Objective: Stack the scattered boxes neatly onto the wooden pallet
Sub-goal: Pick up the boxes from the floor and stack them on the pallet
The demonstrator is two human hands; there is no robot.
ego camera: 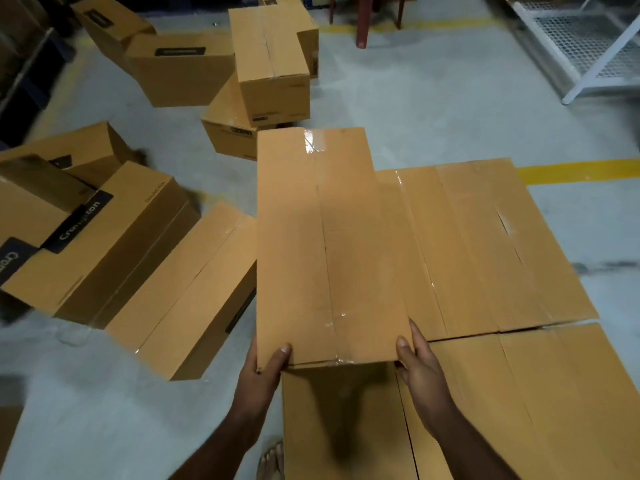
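The left hand (268, 358) grips the near left corner of a long cardboard box (329, 244), thumb curled onto the top face and fingers hidden underneath. The right hand (417, 362) holds the near right corner the same way, thumb on top, fingers running along the side. The box reaches away from both hands, taped down its middle seam, and sits above a layer of boxes (485, 254) laid flat side by side, which spreads ahead of and to the right of the right hand. Whether the held box touches that layer cannot be told. Just below the hands, another box (346, 427) of that layer lies in shadow. The pallet itself is hidden under the layer.

To the left of the left hand a long box (187, 292) lies slanted on the grey floor (104, 410), touching a jumble of printed boxes (90, 237) further left. Ahead of the hands, beyond the held box, more boxes (270, 71) are heaped loosely. Far ahead to the right a yellow floor line (578, 171) and a white metal rack (588, 50) show.
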